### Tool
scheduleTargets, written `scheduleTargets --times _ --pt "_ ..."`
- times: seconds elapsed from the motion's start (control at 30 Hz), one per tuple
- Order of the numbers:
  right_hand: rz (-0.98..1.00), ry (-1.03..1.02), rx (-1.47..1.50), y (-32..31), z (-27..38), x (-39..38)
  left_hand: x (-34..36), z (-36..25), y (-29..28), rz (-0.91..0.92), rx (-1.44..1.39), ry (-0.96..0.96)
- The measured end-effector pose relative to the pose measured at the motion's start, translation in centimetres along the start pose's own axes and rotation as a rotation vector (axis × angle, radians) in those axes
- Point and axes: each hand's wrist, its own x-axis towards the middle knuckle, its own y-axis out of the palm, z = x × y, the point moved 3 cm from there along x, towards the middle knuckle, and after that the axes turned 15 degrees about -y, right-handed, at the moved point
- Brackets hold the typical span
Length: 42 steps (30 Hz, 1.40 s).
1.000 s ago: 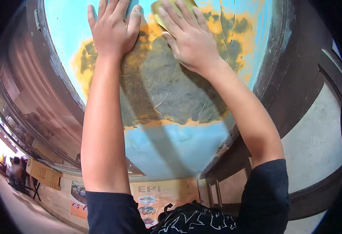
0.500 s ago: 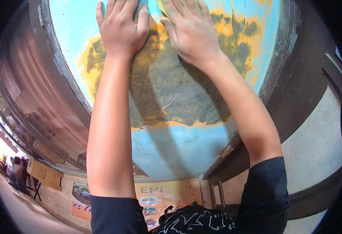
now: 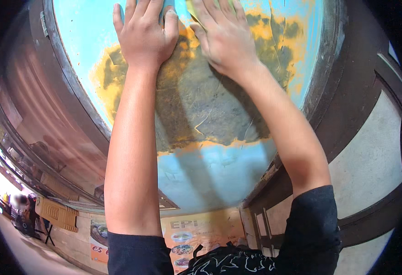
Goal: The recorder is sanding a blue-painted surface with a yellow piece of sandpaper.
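Note:
Both my arms reach up against a light-blue painted panel [image 3: 196, 178], whose middle is worn to an orange and dark grey patch with cracks. Flat on its upper left lies my left hand [image 3: 147, 34], fingers spread, nothing held. My right hand [image 3: 228, 43] presses a thin yellow-green sheet [image 3: 194, 11], which looks like sandpaper, against the panel. Only the sheet's left edge shows beside the thumb and index finger; the hand covers the rest. The fingertips of the right hand and some of the left are cut off by the top edge.
Dark wooden frames [image 3: 331, 59] border the panel on both sides. Beyond the lower edge hangs an orange food banner [image 3: 210, 229]. Stacked tan plastic chairs [image 3: 57, 214] and a person [image 3: 21, 213] are at the far lower left. Pale wall panels [image 3: 370, 156] stand on the right.
The view has shifted slightly, so the background below sits a little further right. Both hands stay pressed to the panel, with the yellow-green sheet still under the right one.

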Motion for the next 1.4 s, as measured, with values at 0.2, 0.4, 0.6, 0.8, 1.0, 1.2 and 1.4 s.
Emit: scheduleTargets --times 0.2,0.4,0.6,0.8,1.0,1.2,1.4 --pt "0.031 0.186 0.016 -1.6 -2.4 0.4 0.0 0.0 0.0 0.004 0.024 -0.001" --pt "-0.366 -0.161 -0.098 2.3 -1.2 -2.7 -0.3 -0.4 0.6 -0.011 -0.02 0.001" --pt "-0.018 -0.086 0.044 0.2 -1.6 0.9 -0.3 -0.6 0.6 -0.013 -0.036 -0.004" --pt "-0.05 0.069 0.0 -1.5 -3.2 -1.5 -0.5 -1.3 0.9 -0.035 -0.012 -0.011" --pt "0.013 0.014 0.072 -0.6 -0.5 -1.9 -0.4 -1.3 0.6 -0.011 0.02 -0.061" --pt "0.014 0.032 0.01 -1.1 -2.3 1.1 -0.1 -1.1 -0.4 0.041 -0.005 -0.07" --pt "-0.083 0.131 0.018 -1.0 0.3 -0.2 1.1 1.3 -3.2 0.21 0.075 -0.015"
